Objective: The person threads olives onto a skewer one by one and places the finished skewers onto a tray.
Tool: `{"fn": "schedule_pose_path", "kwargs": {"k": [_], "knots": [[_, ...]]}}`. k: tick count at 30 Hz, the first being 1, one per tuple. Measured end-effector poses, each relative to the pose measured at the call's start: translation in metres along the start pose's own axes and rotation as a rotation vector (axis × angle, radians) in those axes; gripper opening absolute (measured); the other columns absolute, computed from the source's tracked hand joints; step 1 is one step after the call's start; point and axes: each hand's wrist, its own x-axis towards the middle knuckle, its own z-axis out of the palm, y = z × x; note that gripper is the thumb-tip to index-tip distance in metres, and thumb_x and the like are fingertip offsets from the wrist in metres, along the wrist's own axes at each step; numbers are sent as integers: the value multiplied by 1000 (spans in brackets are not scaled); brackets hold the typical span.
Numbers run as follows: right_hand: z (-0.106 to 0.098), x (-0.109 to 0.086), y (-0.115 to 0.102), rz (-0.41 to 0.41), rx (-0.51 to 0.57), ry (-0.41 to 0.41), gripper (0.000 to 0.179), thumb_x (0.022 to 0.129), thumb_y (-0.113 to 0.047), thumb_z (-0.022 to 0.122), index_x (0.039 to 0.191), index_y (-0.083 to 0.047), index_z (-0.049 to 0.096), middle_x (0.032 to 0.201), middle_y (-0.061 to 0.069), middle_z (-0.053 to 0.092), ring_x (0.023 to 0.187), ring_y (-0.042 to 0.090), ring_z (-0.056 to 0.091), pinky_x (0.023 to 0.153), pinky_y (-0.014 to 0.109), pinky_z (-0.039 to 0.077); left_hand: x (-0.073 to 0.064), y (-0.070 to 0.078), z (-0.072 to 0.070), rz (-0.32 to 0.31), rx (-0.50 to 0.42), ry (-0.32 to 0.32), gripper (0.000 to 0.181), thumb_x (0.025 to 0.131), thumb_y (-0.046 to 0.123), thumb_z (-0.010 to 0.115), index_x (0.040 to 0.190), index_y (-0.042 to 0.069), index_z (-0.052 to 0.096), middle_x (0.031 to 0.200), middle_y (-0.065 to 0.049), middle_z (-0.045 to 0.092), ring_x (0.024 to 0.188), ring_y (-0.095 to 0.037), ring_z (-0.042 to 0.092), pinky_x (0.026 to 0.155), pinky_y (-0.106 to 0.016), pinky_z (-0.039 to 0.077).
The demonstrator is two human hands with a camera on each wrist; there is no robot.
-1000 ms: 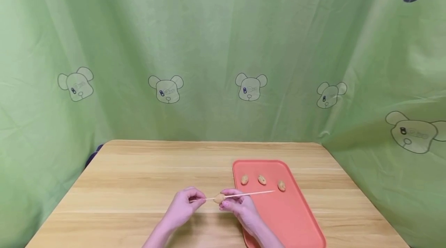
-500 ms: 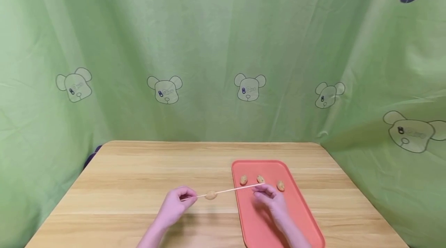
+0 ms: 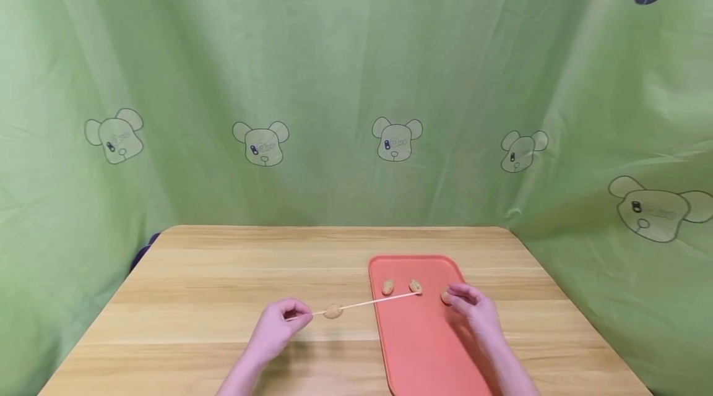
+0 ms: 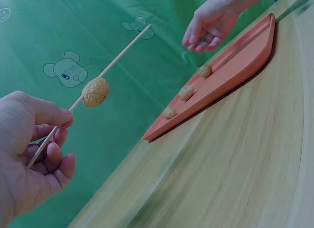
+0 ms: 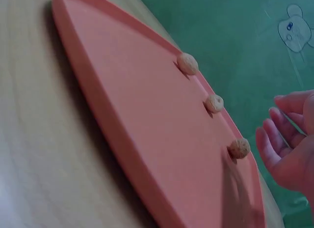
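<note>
Green cloth (image 3: 334, 62) hangs behind a wooden table (image 3: 223, 272), where a red tray (image 3: 414, 346) lies toward the right. The left hand (image 3: 281, 322) pinches a thin stick (image 3: 379, 301) that carries a threaded nut (image 3: 333, 311) and slants out rightward, its free tip in the air toward the tray. The right hand (image 3: 479, 315) holds nothing, its fingers loosely bent, above the rightmost nut (image 5: 240, 148); the wrist views show a gap between them. That nut lies below the fingertips, far nearer the right hand than the left, its long axis hard to tell, while the middle nut (image 3: 415, 287) and left nut (image 3: 387, 287) sit leftward of it
</note>
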Motion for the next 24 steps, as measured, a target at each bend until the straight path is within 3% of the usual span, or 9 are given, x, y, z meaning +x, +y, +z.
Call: {"fn": "schedule_pose_path", "kwargs": {"k": [6,12,19,24], "knots": [[-10,13,5,92,-56,9,45,88,-4,60,126,14,45,115,21,58,83,4,60,76,27,51,0,-4,-1,-8,35,11,4,79,-1,66,82,-3,65,77,-7,62,68,-8,54,63,-22,45],[-11,20,14,171,-76,14,49,87,-8,62,128,13,43,106,13,62,74,11,62,68,27,52,-1,-6,-3,-11,40,5,4,80,0,66,83,-2,65,78,-7,62,68,-9,53,63,-22,44],[-8,29,25,137,-182,28,48,85,-9,65,123,14,47,101,18,62,72,5,58,64,20,50,-3,-5,-6,1,32,15,7,79,5,68,84,0,66,78,-5,63,70,-10,55,66,-23,46],[-4,33,28,94,-303,33,46,83,-10,67,119,14,51,98,22,62,72,11,58,61,19,47,-3,-7,-7,-7,38,13,7,79,5,68,85,0,65,79,-5,63,71,-11,54,65,-23,45]]}}
